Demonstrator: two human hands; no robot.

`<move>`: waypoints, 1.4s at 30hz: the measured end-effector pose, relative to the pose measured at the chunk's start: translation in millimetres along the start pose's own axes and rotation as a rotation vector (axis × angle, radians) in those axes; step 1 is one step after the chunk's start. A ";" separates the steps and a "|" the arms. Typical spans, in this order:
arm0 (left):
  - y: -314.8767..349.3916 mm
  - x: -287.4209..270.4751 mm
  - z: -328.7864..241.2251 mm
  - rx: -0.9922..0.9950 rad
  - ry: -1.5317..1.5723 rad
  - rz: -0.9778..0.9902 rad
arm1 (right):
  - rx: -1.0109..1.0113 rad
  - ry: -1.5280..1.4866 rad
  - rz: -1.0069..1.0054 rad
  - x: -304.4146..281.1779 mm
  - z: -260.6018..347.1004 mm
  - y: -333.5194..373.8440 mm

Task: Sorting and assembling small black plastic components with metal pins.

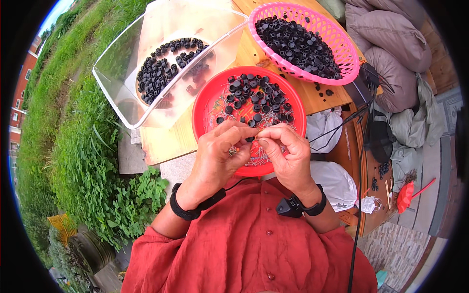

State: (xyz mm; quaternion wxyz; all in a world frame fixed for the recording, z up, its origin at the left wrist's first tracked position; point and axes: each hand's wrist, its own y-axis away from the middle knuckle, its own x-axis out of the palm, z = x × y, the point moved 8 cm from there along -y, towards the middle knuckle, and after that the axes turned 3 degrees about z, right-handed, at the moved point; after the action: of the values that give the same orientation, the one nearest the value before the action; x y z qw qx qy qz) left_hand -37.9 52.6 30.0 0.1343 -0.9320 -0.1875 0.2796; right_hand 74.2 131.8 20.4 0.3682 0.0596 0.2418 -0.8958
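Note:
Both hands meet over the near half of a round red tray (pixel 199 115). My left hand (pixel 215 152) is closed, with thumb and fingers pinched together beside the right fingertips. My right hand (pixel 289 155) also pinches, its thumb against the index finger. Whatever sits between the fingertips is too small and covered to name. Small round black plastic caps (pixel 238 91) lie in the tray's far half. Thin silvery metal pins or screws (pixel 259 157) are scattered around and below them, partly hidden by my hands.
A clear plastic bin (pixel 115 105) holding black parts (pixel 155 80) stands at the far left of the wooden table (pixel 183 139). A pink lattice basket (pixel 352 63) full of black caps stands far right. A black cable (pixel 360 195) hangs down the right side, near white bags (pixel 332 183).

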 end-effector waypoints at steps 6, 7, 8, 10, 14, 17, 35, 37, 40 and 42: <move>11.5 -1.2 -0.5 -0.027 -0.047 -0.053 | -0.094 0.106 -0.015 6.2 15.8 2.8; 12.8 -0.9 -2.5 0.015 -0.086 -0.050 | -0.092 0.112 -0.008 7.4 17.3 3.7; 13.4 -1.6 -2.1 0.013 -0.084 -0.054 | -0.091 0.117 -0.001 8.6 18.0 4.8; 14.5 -1.5 -7.2 0.074 -0.127 -0.052 | -0.079 0.132 0.006 10.5 16.8 6.6; 17.5 -3.7 -8.2 0.077 -0.180 -0.091 | -0.135 0.195 0.014 13.8 19.4 6.5; 20.6 -3.4 -5.2 0.023 -0.155 -0.074 | -0.187 0.256 0.026 16.4 26.7 7.1; 28.8 -1.2 -4.4 0.070 -0.035 -0.160 | 0.405 -0.284 0.091 10.2 -26.7 24.6; 24.7 0.6 -12.3 0.154 -0.140 -0.170 | 0.485 -0.408 0.099 9.3 -33.3 29.0; 26.1 8.1 -19.6 0.265 -0.278 -0.186 | 0.592 -0.617 0.083 13.0 -41.5 33.0; 26.3 13.0 -20.1 0.298 -0.310 -0.187 | 0.618 -0.700 0.051 12.3 -45.1 33.8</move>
State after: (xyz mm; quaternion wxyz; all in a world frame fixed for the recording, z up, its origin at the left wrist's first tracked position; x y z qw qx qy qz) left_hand -9.1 31.7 30.8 0.2655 -0.8263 -0.2479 0.4303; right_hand 85.4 124.9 -35.8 0.4145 -0.1335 -0.1766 -0.8827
